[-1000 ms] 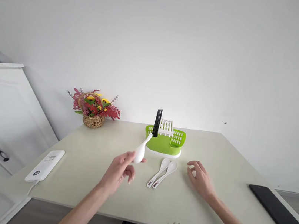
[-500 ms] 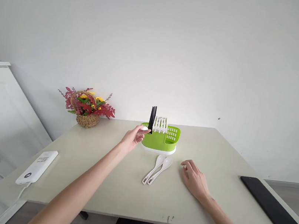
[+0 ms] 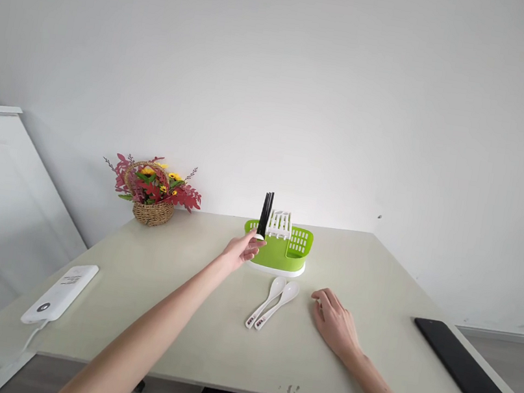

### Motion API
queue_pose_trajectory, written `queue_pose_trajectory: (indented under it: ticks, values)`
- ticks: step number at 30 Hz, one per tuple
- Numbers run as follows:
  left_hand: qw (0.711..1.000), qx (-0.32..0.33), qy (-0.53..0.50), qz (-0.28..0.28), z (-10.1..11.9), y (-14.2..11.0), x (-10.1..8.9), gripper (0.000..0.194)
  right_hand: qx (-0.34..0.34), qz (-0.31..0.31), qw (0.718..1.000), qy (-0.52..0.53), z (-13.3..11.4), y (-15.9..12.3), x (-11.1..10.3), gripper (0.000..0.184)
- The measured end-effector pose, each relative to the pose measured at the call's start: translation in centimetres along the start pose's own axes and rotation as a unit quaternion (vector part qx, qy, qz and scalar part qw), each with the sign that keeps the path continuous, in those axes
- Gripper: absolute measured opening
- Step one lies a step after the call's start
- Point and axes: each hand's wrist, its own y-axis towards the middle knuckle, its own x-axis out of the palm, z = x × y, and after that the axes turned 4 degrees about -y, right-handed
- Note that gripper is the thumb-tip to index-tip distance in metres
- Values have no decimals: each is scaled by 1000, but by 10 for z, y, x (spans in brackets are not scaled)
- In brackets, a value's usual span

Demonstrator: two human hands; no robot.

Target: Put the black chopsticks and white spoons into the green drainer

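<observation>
My left hand (image 3: 240,250) is closed on a white spoon (image 3: 259,236) at the left end of a green utensil holder (image 3: 276,253). Only a small part of the spoon shows; the rest is hidden by my fingers and the holder. Black chopsticks (image 3: 265,214) stand upright in the holder just behind that hand, beside a white slatted rack (image 3: 280,223). Two more white spoons, a left one (image 3: 267,300) and a right one (image 3: 279,304), lie side by side in front of the holder. To their right, my right hand (image 3: 336,319) rests on the table, fingers loosely bent, holding nothing.
A wicker basket of artificial flowers (image 3: 153,212) stands at the table's back left. On the left edge lies a white power bank (image 3: 60,294) with a cable. A long black flat object (image 3: 465,368) lies along the right edge. A white cabinet (image 3: 7,217) adjoins the left side.
My left hand has carried the spoon forward from above the table to the holder's left end, turning it handle-down. My right hand has settled slightly on the table. The view has shifted a little.
</observation>
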Motion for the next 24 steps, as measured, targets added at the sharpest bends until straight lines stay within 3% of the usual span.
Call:
queue_pose_trajectory:
  ticks: [3,6,10,14,19,24]
  values:
    - [997,39,58,28,-9,-8,-7,47,1,0,1000,2,0,0,1,26]
    - [986,90,139,36,-33,-25,-17,54,3,-2,1000,4,0,0,1,26]
    - [931,193,310,-21,-76,-46,-26,60,9,-12,1000,1,1,-1,0,26]
    - [890,222,395,-57,-106,-52,-22,46,19,-23,1000,-4,2,-1,-3,26]
    - [813,241,526,-63,-117,-52,-13,34,28,-27,999,-7,0,-1,-5,27]
    - [791,235,561,-64,-115,-55,-6,29,31,-25,999,-9,-3,-1,-6,28]
